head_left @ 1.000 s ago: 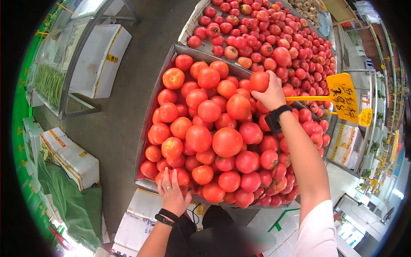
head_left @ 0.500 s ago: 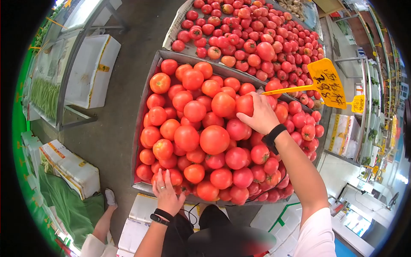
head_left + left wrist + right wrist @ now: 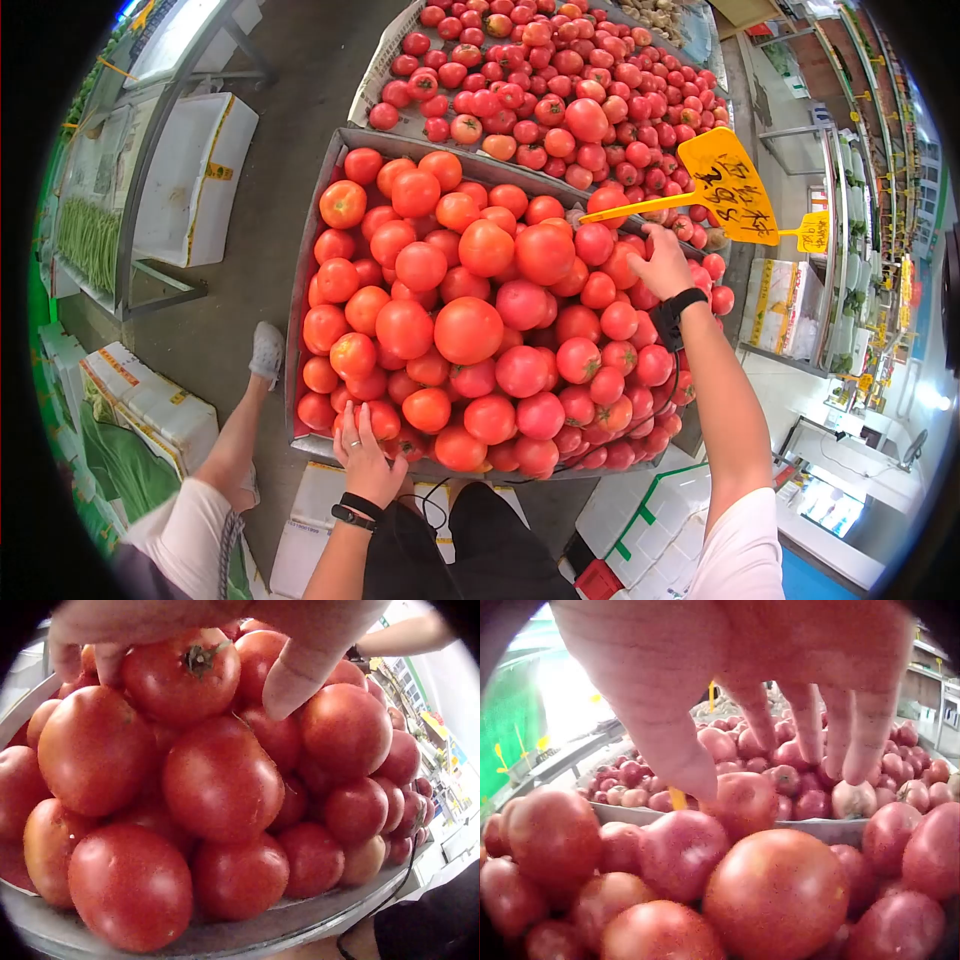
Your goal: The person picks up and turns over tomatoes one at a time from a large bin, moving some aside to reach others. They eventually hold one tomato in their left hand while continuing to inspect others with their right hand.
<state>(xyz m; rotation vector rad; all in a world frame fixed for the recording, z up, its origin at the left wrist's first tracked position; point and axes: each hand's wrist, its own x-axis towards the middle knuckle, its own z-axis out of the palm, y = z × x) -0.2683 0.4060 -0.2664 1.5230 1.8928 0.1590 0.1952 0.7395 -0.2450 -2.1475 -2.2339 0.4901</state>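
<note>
Right hand [image 3: 665, 268] above the right part of a grey-rimmed bin [image 3: 475, 163], fingers loosely extended, gripping nothing; right wrist view has them spread over the fruit, thumb at one tomato [image 3: 742, 801], contact uncertain. Left hand [image 3: 370, 464] at the bin's near-left corner, fingers relaxed on the heap; left wrist view adds a green-calyxed tomato [image 3: 176, 690] beneath them, hidden from the head. Large tomatoes [image 3: 468, 330] fill the bin. Handwritten yellow price sign [image 3: 733, 190] legible as such only from the head. Beyond: smaller tomatoes [image 3: 586, 119].
</note>
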